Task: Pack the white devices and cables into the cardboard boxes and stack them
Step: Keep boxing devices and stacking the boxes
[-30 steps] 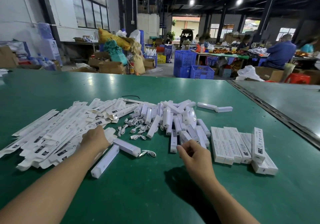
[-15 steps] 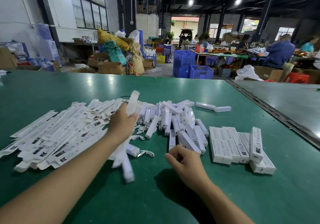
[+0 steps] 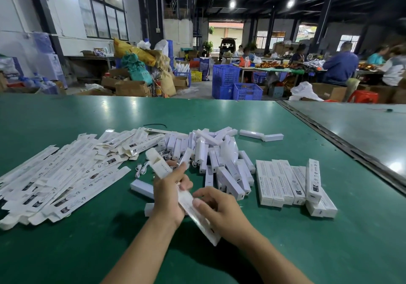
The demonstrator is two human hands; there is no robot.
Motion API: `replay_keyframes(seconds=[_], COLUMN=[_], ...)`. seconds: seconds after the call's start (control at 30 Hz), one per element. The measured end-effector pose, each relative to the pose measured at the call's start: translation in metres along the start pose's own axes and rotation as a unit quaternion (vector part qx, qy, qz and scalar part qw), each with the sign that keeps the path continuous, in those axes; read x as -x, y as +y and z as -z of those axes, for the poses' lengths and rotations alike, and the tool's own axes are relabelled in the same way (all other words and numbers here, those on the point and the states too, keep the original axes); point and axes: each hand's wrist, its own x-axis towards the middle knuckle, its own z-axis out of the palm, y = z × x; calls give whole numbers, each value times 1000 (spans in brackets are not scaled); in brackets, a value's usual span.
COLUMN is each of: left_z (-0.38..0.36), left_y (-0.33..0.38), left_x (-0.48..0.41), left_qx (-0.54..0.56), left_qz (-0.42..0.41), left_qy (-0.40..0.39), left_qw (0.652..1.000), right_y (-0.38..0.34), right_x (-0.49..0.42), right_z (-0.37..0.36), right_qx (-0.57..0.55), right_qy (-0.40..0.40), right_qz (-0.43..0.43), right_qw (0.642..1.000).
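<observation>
Green counter, warehouse behind. Left hand closed round a long carton, right hand pinching its near end; long axis running far-left to near-right. Loose white devices just beyond, nearer the right hand.

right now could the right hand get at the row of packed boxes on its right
Probably yes: the packed boxes lie just right of the right hand across bare green table, but that hand is busy on the long box.

Bare table before device heap
</observation>
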Motion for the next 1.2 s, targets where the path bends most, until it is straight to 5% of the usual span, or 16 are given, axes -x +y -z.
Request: replay_keyframes(seconds=[0.13, 0.23, 0.3, 0.7, 0.9, 1.07, 1.2], left_z=[7, 12, 16, 25, 24, 25, 23], left_y=[-5, -2, -3, -2, -12, -25, -28], left_x=[-2, -2, -2, 4, 8, 17, 23], left_qx=[79, 71, 26, 79, -83, -329, -412], left_qz=[32, 35, 39, 66, -4, -122, -155], left_qy=[-35, -70, -84, -117, -45, -116, -160], left_qw=[996, 994, 995, 988, 996, 929, 883], right_y=[-3, -10, -12, -7, -3, -1, -5], right_x=[-1, 0, 0, -2, -8, -14, -13], right_z=[2, 3, 7, 7, 11, 15, 17], right_qx=[-116, -337, -378, -326, -304, -423, -458], right_qy=[-72, -146, -178, -179, -39, 9, -1], right_qz=[-71, -180, -216, -131, -126, -125, -86], right_qw=[988, 912, 883, 919, 943, 897, 885])
